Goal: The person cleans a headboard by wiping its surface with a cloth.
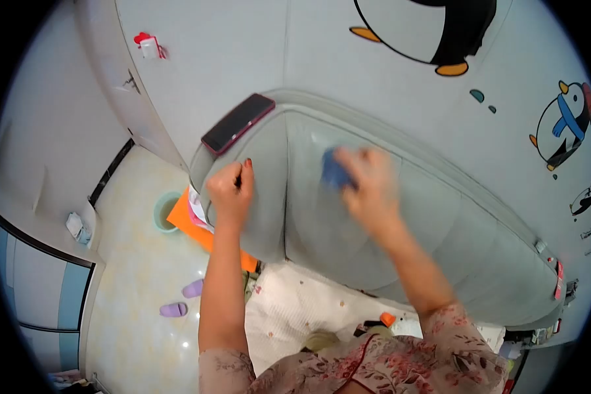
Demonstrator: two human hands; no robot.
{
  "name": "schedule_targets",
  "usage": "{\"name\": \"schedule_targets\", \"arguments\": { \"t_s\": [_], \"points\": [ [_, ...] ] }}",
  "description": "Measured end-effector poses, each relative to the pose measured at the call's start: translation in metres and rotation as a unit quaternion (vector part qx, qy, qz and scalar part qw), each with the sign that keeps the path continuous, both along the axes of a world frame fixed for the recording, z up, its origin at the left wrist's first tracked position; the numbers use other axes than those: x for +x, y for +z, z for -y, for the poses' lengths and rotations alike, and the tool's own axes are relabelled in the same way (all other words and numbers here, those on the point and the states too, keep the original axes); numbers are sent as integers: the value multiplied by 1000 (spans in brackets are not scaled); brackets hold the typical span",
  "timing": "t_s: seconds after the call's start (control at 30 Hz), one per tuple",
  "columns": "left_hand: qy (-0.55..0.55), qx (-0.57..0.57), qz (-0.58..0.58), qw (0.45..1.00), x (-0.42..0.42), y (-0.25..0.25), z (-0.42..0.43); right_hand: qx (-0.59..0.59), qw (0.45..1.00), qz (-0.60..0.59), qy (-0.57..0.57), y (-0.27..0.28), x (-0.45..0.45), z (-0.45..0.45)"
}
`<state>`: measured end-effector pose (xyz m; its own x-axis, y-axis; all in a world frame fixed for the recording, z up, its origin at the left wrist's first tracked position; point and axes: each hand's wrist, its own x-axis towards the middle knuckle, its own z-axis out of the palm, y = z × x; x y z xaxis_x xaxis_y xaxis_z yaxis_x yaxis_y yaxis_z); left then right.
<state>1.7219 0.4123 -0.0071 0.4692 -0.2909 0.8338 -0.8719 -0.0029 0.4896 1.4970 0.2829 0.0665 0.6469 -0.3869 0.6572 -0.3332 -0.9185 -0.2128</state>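
My right hand (372, 184), smeared by motion, grips a blue cloth (335, 169) against the grey-green padded backrest (322, 230). The cloth is bunched at the fingertips and blurred too. To the left, my left hand (230, 188) is closed in a fist over the backrest's left section, with the thumb pointing up; nothing shows in it. Just above that fist, a dark phone (238, 123) with a reddish edge lies on the top corner of the backrest.
A quilted cream cover (295, 295) with small spots lies below the backrest. On the floor at left are a pale green bucket (168, 212), an orange panel (197, 230) and purple slippers (173, 309). Penguin stickers (561, 125) decorate the wall behind. A door (121, 75) stands at left.
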Motion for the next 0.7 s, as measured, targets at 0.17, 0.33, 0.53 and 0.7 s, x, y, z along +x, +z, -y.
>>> {"name": "schedule_targets", "arguments": {
  "t_s": [0.17,0.33,0.53,0.7],
  "points": [
    [-20,10,22,1000,2,-4,-3,-96,991,11,-94,-42,9,26],
    [3,-21,16,1000,0,-5,0,-39,998,-38,-22,-110,-37,-39],
    [-11,26,-36,999,-4,2,-4,73,997,26,-18,-47,-71,-13],
    [-23,21,-46,998,3,-3,-2,-19,990,37,-133,-36,-45,45]
  ]
}}
